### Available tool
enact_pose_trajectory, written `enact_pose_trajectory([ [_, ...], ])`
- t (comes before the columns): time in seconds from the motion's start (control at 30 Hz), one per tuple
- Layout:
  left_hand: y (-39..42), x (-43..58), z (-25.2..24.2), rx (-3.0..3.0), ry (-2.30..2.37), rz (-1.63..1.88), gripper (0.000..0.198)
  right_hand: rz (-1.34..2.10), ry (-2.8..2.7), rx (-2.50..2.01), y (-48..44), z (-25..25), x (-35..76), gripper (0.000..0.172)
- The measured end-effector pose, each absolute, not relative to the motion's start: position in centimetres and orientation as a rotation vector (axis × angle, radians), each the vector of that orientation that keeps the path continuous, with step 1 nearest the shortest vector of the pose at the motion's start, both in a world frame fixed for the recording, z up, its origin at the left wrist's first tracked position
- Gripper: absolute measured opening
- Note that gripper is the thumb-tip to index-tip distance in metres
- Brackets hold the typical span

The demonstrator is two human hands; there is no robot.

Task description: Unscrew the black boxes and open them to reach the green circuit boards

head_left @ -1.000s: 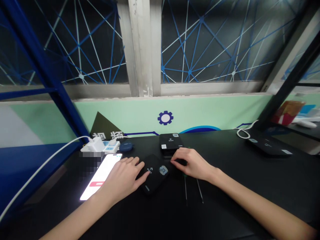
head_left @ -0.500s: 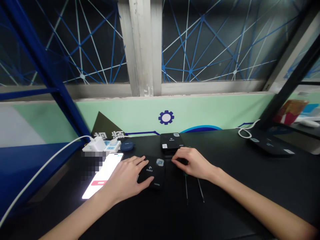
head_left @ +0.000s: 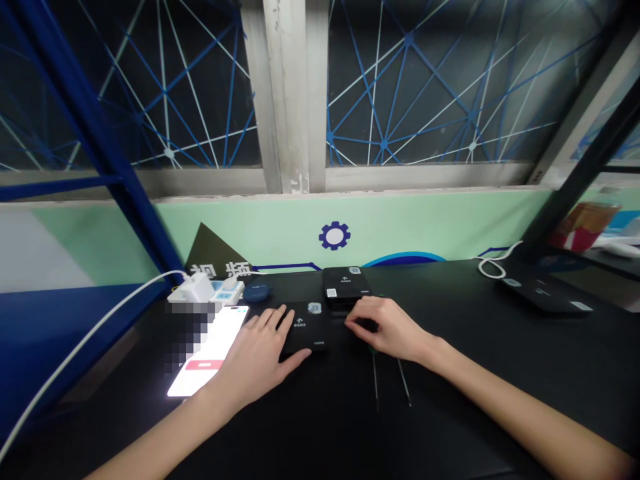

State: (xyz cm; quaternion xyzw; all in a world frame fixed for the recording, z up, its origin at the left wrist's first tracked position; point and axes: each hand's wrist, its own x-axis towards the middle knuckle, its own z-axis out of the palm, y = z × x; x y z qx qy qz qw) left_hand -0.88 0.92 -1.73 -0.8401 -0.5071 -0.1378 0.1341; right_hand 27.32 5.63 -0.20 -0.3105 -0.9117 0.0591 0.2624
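Observation:
My left hand [head_left: 260, 343] spans a black set-top box [head_left: 309, 325] with a pale sticker and a small HDMI mark. The thumb lies along its front edge and the fingertips reach its back edge; the box's left side is hidden under the hand. To the right, my right hand [head_left: 377, 323] is closed in a pinch just above the table. Whatever its fingertips hold, if anything, is too small or hidden to make out. Beneath that hand lie two screwdrivers, a left one [head_left: 376, 383] and a right one [head_left: 405, 383], their thin metal shafts pointing towards me and their handles mostly covered.
A second black box [head_left: 345, 283] sits behind my hands. At left are a lit phone [head_left: 213, 350], a power strip [head_left: 233, 293] with white plugs, and a dark blue case [head_left: 257, 293]. Another black box [head_left: 545, 297] and a white cable [head_left: 493, 268] lie far right.
The set-top box under my left hand has turned from slanted to nearly square with the table and shifted slightly back. My right hand keeps its pinch in nearly the same place.

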Motion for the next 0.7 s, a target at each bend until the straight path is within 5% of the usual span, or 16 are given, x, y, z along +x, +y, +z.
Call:
enact_pose_trajectory([
  [0.23,0.2,-0.2,-1.3,-2.467,-1.333,-0.559,0.032,0.157,-2.467,-0.825,5.7,-0.3,27.4,0.015],
  [0.7,-0.4,0.4,-1.3,-2.536,-1.362,-0.583,0.034,0.124,-2.452,-0.842,5.5,0.1,27.4,0.02],
])
